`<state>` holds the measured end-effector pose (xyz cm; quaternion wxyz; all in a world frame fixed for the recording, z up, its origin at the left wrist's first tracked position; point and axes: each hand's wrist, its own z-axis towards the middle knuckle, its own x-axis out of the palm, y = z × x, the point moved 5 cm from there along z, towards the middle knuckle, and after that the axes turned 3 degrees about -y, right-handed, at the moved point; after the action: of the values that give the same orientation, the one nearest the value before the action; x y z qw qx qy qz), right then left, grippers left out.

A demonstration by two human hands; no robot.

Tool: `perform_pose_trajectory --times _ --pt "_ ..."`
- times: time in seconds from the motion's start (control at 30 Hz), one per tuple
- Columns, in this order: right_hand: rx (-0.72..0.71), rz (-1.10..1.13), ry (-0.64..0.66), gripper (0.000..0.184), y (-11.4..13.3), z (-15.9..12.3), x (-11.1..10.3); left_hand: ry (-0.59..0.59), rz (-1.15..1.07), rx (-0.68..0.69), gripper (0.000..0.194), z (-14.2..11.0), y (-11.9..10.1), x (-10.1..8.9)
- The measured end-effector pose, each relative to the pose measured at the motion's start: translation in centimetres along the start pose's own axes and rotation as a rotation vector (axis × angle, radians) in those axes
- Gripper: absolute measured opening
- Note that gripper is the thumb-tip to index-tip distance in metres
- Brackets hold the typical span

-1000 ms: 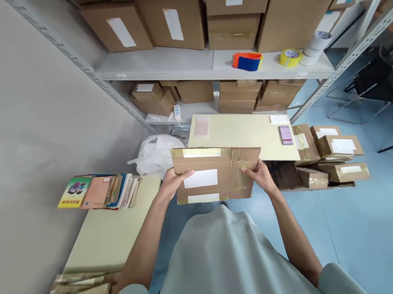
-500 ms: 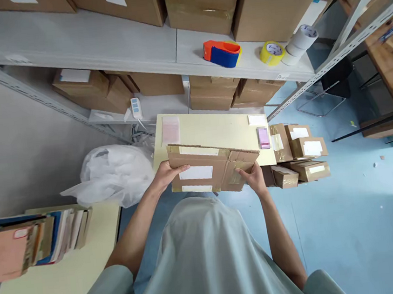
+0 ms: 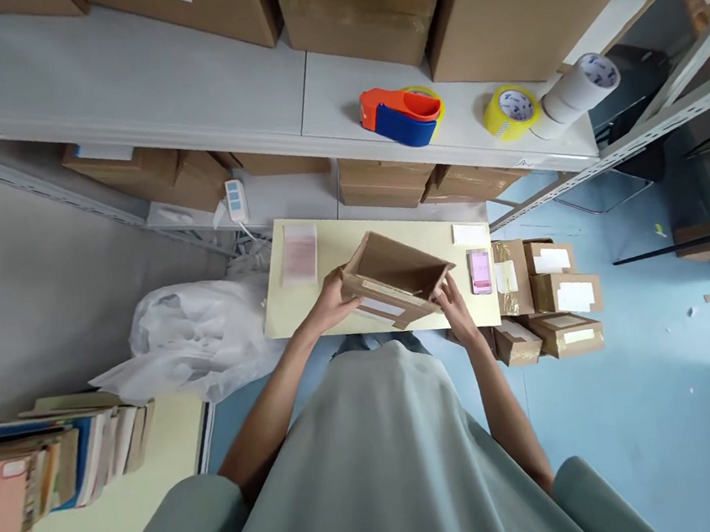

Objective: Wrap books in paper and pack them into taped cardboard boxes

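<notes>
Between my hands is a brown cardboard box (image 3: 388,284), tilted above the pale yellow table (image 3: 332,233). Its inside shows through an opening facing up and to the right, and white labels are on the side nearest me. My left hand (image 3: 332,304) grips the box's left end. At the right end, my right hand (image 3: 452,306) holds the edge by the opening, with some fingers hidden. A phone with a pink screen (image 3: 480,271) lies on the table to the right, near a white paper slip (image 3: 468,234). A pinkish sheet (image 3: 299,253) rests on the left part.
A grey shelf (image 3: 237,109) behind the table carries large boxes, an orange and blue tape dispenser (image 3: 401,115) and tape rolls (image 3: 510,111). Small taped boxes (image 3: 566,291) are stacked at right. White plastic bags (image 3: 190,334) and a book pile (image 3: 65,466) are at left.
The box was flattened, its labelled side facing me; now it is opened out and tilted, showing its inside. My hands have come slightly closer together. The camera view has shifted slightly.
</notes>
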<state>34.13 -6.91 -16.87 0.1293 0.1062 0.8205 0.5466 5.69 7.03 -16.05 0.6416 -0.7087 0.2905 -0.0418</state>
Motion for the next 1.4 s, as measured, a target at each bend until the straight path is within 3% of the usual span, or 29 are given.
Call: perform_pose_trajectory --times 0.07,0.2,0.37,0.53,0.73,1.0,1.27,1.4 --pt "-0.024 -0.050 0.066 0.099 0.5 1.6 0.0 -0.003 0.035 -0.009 0.081 0.5 0.6 1.1" --pt "-0.046 -0.079 0.109 0.099 0.7 4.4 -0.8 -0.090 -0.131 -0.149 0.080 1.3 1.6 2.5" --pt "-0.002 -0.014 0.115 0.094 0.2 6.6 -3.1 -0.256 -0.229 -0.277 0.073 1.7 1.7 2.6" --pt "-0.033 0.036 0.172 0.088 1.0 7.9 -3.9 -0.321 -0.229 -0.395 0.071 1.2 1.5 2.7" --pt "-0.039 0.064 0.208 0.089 1.9 7.7 -2.8 -0.325 -0.269 -0.443 0.088 1.6 1.4 2.6" --pt "-0.073 0.142 0.156 0.081 1.9 6.9 -0.6 -0.220 -0.286 -0.400 0.095 2.7 2.1 1.0" --pt "-0.042 0.103 0.164 0.084 -1.5 8.0 2.3 -0.210 -0.341 -0.394 0.099 3.3 5.0 -0.4" --pt "-0.072 0.041 -0.012 0.085 -3.4 8.6 2.3 -0.187 -0.376 -0.393 0.099 3.5 6.2 -0.9"
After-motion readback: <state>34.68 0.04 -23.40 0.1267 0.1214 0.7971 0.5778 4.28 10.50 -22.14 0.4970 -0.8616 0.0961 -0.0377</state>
